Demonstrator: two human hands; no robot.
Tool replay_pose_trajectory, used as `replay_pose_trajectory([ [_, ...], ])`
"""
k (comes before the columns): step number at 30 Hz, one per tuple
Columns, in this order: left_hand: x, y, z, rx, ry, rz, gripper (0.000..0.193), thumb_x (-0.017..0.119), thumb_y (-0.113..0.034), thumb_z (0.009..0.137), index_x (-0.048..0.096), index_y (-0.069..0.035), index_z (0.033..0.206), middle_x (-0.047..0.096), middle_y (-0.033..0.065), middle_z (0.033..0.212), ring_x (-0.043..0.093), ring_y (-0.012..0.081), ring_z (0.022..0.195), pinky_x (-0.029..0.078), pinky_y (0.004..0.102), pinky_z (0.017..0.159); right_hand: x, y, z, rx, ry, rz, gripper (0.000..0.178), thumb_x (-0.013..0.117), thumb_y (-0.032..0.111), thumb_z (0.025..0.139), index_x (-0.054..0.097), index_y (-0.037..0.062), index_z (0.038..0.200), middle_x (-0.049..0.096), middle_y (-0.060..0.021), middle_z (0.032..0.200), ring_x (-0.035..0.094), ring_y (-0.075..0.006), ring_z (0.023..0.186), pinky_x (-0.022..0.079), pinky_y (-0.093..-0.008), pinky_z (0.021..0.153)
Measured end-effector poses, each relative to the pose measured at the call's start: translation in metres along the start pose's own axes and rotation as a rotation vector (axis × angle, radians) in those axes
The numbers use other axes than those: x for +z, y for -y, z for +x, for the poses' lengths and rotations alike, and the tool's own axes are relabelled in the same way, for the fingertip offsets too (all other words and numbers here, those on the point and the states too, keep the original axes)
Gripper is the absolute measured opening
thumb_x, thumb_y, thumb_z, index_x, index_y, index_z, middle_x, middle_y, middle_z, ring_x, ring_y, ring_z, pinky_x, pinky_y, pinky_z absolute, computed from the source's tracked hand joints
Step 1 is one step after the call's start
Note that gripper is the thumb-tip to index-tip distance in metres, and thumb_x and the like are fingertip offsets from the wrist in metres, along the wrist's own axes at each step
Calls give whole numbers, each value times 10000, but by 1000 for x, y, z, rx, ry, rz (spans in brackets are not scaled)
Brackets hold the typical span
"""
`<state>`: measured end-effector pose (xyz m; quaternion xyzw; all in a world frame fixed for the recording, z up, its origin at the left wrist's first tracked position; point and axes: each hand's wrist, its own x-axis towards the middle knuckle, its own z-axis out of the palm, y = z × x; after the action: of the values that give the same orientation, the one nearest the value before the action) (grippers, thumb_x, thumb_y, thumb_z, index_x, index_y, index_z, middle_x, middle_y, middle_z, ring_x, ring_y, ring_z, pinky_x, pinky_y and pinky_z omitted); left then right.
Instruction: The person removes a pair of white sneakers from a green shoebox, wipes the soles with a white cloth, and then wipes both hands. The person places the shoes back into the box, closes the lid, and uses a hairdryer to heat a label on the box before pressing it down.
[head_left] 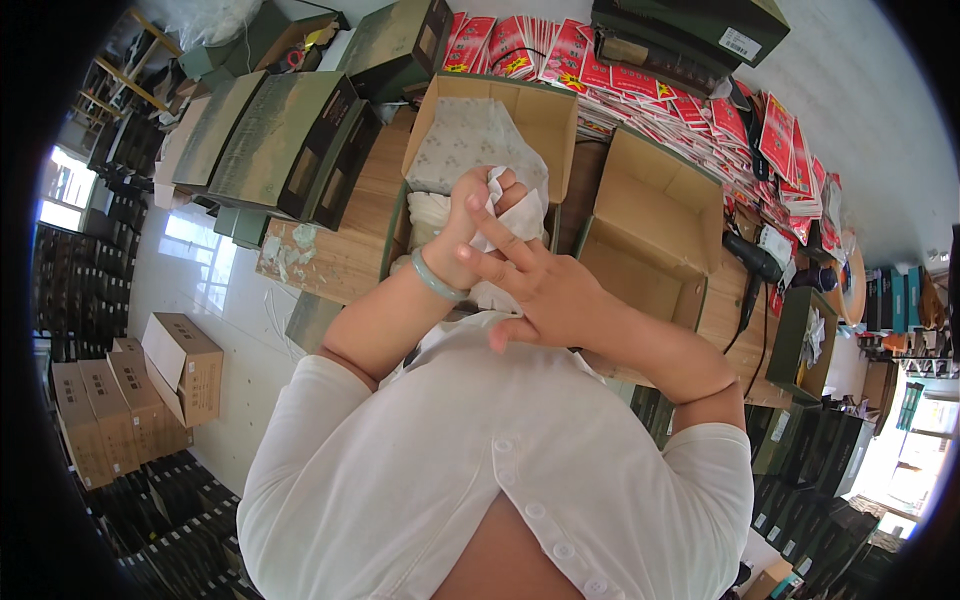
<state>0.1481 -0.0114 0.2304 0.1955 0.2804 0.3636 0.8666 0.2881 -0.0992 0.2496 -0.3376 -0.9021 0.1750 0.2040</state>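
Nearest: white buttoned shirt [420, 460] of the wearer. Beyond it, right hand [540, 290] crosses over the left, fingers spread, its grip released. Left hand [475, 210], with a pale green bangle [436, 277] at the wrist, has its grip clenched on a crumpled white sheet [494, 186]; paper or cloth, cannot tell. The sheet is above a lidded box [562, 130], raised lid at the far side, with patterned tissue [465, 140] inside. To its right on the wooden tabletop [335, 262]: a second box [655, 215], lid also raised; farther right, a black hair dryer [752, 258]. Far edge: red printed packets [610, 75], heaped in overlapping rows.
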Motion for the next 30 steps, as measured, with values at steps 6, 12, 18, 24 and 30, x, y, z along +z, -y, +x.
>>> replay_pose_trajectory([
  [6, -5, -24, 6, 369, -156, 102, 206, 357, -196, 873, 403, -158, 675, 386, -25, 599, 398, 143, 533, 393, 320, 511, -5, -1, -11, -39, -280, 379, 953, 348, 769, 856, 50, 200, 1560, 181, -195, 1582, 569, -377, 1091, 560, -368, 675],
  [12, -50, -71, 6, 414, 153, -146, 323, 341, -237, 977, 597, -45, 935, 628, 94, 897, 619, 236, 822, 505, 381, 855, -29, 27, -17, -70, -723, 1612, 846, 191, 762, 898, -85, 287, 1541, 26, -100, 1618, 264, -436, 1415, 576, -510, 821],
  [18, 80, -24, -51, 183, -221, -227, 506, 264, -410, 1014, 535, -72, 1274, 633, 28, 977, 616, 214, 830, 529, 408, 749, -23, 20, -4, -236, -726, 2136, 783, 227, 749, 903, -6, 356, 1538, 18, -33, 1617, 196, -453, 1430, 559, -567, 859],
  [24, 33, 10, -25, 346, 689, -234, 416, 434, -278, 977, 508, -54, 1320, 590, 42, 905, 556, 159, 751, 419, 297, 584, -10, 19, 5, -165, -727, 2507, 840, 327, 759, 877, -13, 352, 1528, 31, -39, 1607, 320, -450, 1369, 540, -610, 876],
  [30, 31, 18, -30, 694, 779, 592, 242, 400, -278, 998, 431, -62, 893, 463, 50, 653, 455, 145, 534, 307, 267, 416, -7, 19, -13, 155, -626, 1931, 978, 252, 848, 819, -82, 282, 1544, 21, -114, 1618, 313, -374, 1396, 444, -511, 1000],
])
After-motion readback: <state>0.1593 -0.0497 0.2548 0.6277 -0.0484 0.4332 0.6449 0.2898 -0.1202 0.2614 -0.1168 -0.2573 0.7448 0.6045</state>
